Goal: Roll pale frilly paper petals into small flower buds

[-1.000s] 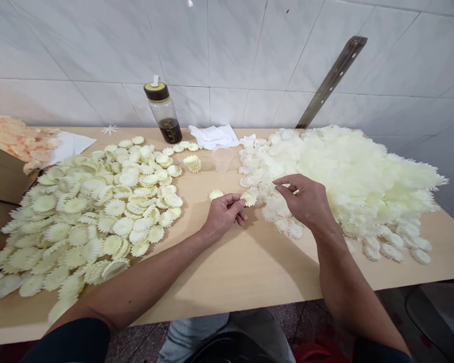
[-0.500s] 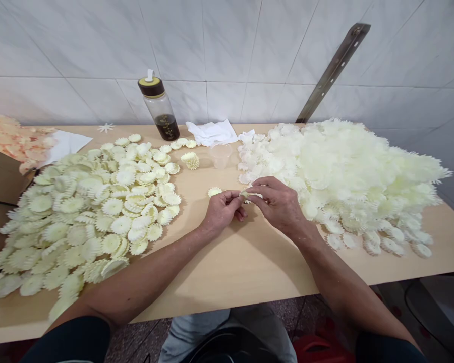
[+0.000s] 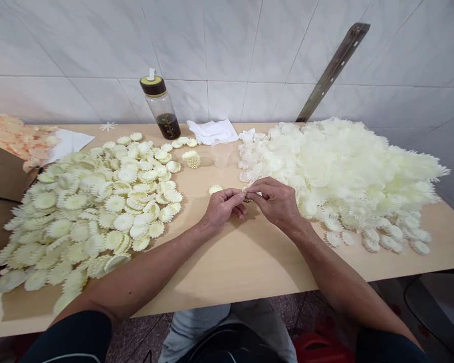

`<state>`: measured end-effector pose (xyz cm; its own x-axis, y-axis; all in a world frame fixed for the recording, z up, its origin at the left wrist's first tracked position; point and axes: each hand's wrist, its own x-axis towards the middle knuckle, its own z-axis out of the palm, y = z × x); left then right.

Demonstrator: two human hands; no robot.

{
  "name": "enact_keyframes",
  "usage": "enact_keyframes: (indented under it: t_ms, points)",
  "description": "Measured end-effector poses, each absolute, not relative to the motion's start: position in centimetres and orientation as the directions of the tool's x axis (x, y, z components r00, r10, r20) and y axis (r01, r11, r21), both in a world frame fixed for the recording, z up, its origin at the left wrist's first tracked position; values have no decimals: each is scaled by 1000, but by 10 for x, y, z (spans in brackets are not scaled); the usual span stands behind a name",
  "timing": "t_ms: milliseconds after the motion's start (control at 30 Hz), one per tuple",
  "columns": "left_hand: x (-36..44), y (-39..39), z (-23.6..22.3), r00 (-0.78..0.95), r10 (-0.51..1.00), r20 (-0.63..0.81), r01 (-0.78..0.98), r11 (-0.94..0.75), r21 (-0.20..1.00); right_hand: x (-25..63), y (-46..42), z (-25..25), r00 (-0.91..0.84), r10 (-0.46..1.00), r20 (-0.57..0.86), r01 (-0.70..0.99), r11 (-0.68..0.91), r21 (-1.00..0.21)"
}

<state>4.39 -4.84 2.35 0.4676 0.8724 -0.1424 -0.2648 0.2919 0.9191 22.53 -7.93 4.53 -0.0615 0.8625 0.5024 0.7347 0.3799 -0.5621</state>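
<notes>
My left hand (image 3: 222, 207) and my right hand (image 3: 275, 199) meet above the table, fingertips pinched together. Between them they grip a small pale artificial flower petal piece, mostly hidden by the fingers. Just behind my left hand lies a single scalloped petal disc (image 3: 215, 189). To the left spreads a big heap of cupped, pale yellow-green petal discs (image 3: 115, 204). A frilly, whiter heap of thin petal pieces (image 3: 336, 171) rises to the right, close behind my right hand. A short stack of nested discs (image 3: 191, 160) stands farther back.
Along the wall stand a bottle of dark liquid (image 3: 164, 113), a crumpled white tissue (image 3: 214, 132) and a clear plastic cup (image 3: 222, 155). Orange-pink petals (image 3: 15, 138) and a cardboard box (image 3: 3, 176) sit far left. A slotted metal strip (image 3: 333, 73) leans on the wall.
The fingertips have shifted slightly around the petal piece, which shows less now. Both hands stay in nearly the same place; the view has moved a little.
</notes>
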Motion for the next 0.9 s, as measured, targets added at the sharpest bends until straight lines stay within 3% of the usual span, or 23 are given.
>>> enact_keyframes:
  t_ms: [300,433,500,567,667,767,900]
  points:
    - [46,-49,16,448,889,-97,-225,217,950,223,-80,50,-66,850,523,722,403,-563]
    - [48,-50,14,436,895,-91,-221,204,954,227,-79,53,95,911,401,697,227,-680]
    - [48,-51,14,428,899,-98,-220,209,953,232,-78,55,231,930,286,564,112,-818]
    - [49,-51,15,420,901,-106,-223,216,951,237,-76,59,295,941,165,326,63,-943]
    - [48,-51,17,408,906,-111,-229,219,948,243,-75,66,211,977,27,2,27,-1000]
    - [48,-51,16,402,909,-113,-231,220,948,243,-76,74,105,993,-62,-115,-50,-992]
    - [48,-50,16,413,902,-126,-231,238,943,240,-78,78,59,993,-99,-146,-90,-985]
